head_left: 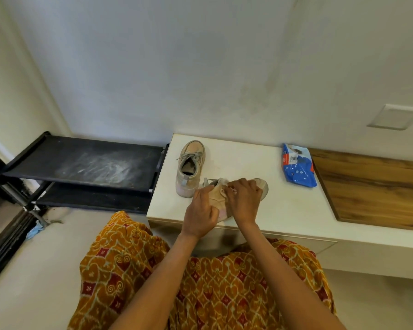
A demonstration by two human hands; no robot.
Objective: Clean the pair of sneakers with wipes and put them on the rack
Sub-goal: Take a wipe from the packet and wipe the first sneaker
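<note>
one head-worn camera looks steeply down and forward, close over the white bench (284,206) against the wall.

On the bench (284,210): one sneaker (190,167) behind the other (260,186) — wipes pack (298,169) right, rack (81,163) left.

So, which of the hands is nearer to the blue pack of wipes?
Right. The right hand is on the nearer sneaker, left of the pack of wipes. The left hand grips the sneaker's heel, farther left.
</note>
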